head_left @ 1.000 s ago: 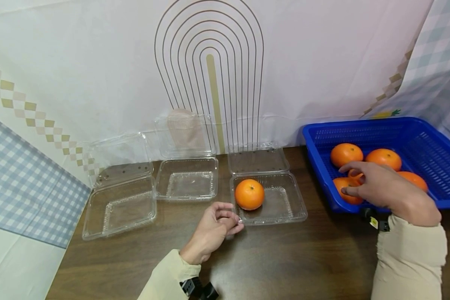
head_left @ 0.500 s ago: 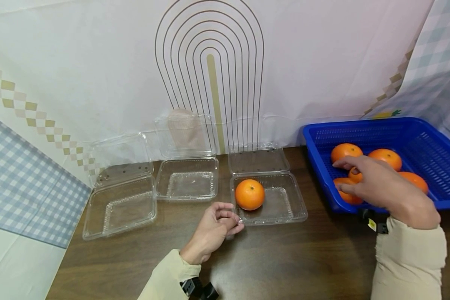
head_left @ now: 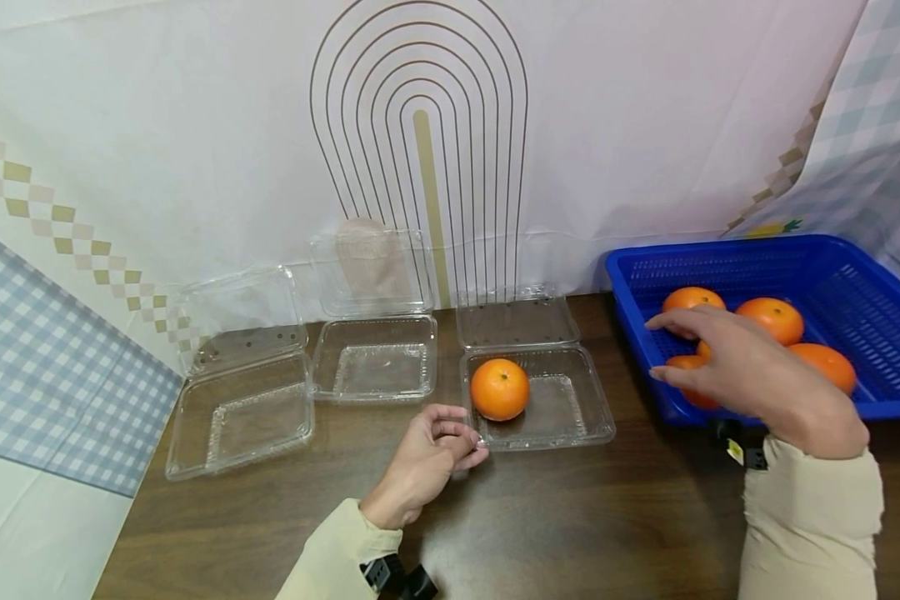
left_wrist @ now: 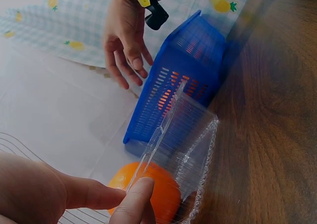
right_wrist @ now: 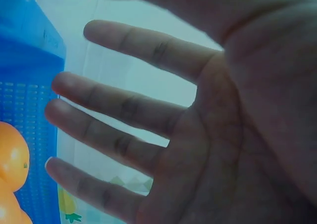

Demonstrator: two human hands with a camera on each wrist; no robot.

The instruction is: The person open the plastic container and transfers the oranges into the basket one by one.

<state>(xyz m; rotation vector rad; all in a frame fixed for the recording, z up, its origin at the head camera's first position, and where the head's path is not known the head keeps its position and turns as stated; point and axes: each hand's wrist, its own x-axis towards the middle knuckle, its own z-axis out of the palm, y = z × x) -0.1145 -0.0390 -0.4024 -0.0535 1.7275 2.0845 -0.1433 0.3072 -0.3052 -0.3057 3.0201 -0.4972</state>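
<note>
My left hand (head_left: 427, 458) pinches the near-left rim of a clear plastic clamshell container (head_left: 558, 404) between thumb and fingers; the left wrist view shows that pinch closely. One orange (head_left: 499, 389) sits in the left half of this container, whose lid stands open behind it. My right hand (head_left: 757, 367) hovers over the left side of the blue basket (head_left: 862, 308), with nothing in it. Its fingers are straight and spread in the right wrist view (right_wrist: 193, 149). Below and around it lie several oranges (head_left: 769, 321) in the basket, some partly hidden by the hand.
Two more clear clamshell containers stand to the left, one in the middle (head_left: 382, 367) and one at the far left (head_left: 247, 417), both with lids raised and nothing inside. A patterned cloth (head_left: 195, 125) hangs along the back of the brown table (head_left: 570, 533).
My right hand has shifted a little left over the basket, toward its left rim, uncovering more of the right-hand oranges. My left hand and the container have stayed put.
</note>
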